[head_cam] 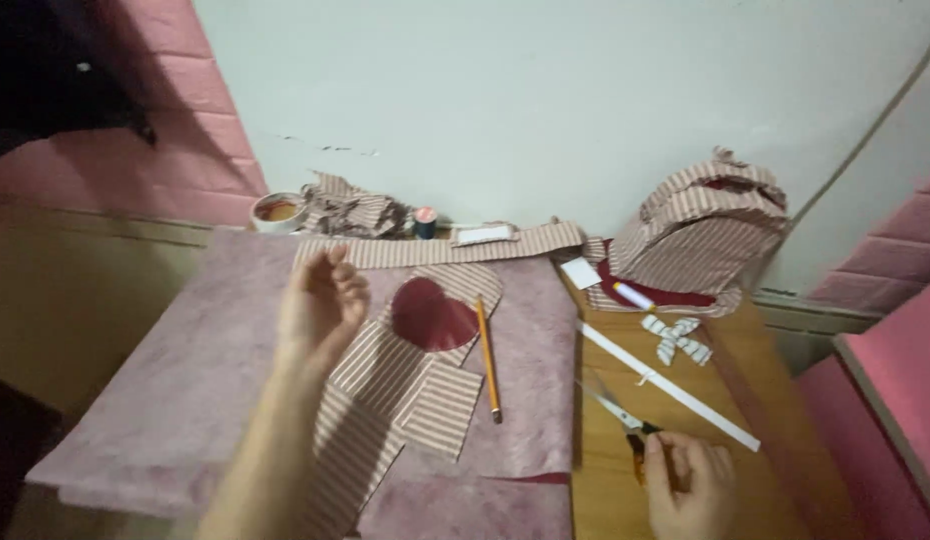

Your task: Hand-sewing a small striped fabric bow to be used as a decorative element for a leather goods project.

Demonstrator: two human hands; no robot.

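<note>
We see a wooden surface (765, 400) covered on the left by a pink felt sheet (185, 370). On it lie striped fabric pieces (405, 375), a dark red circle (432, 315) and a pencil (487, 360). Our left hand (320, 305) hovers above the fabric, fingers loosely curled, holding nothing. Our right hand (690, 485) closes around the handles of scissors (620, 415), near a white strip (670, 385).

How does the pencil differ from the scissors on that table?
The pencil lies alone on the pinkish mat, untouched; the scissors rest on bare wood, with the right hand at their handles. The pencil is one slim orange stick; the scissors show pale metal blades. Both point roughly away from the person.
</note>
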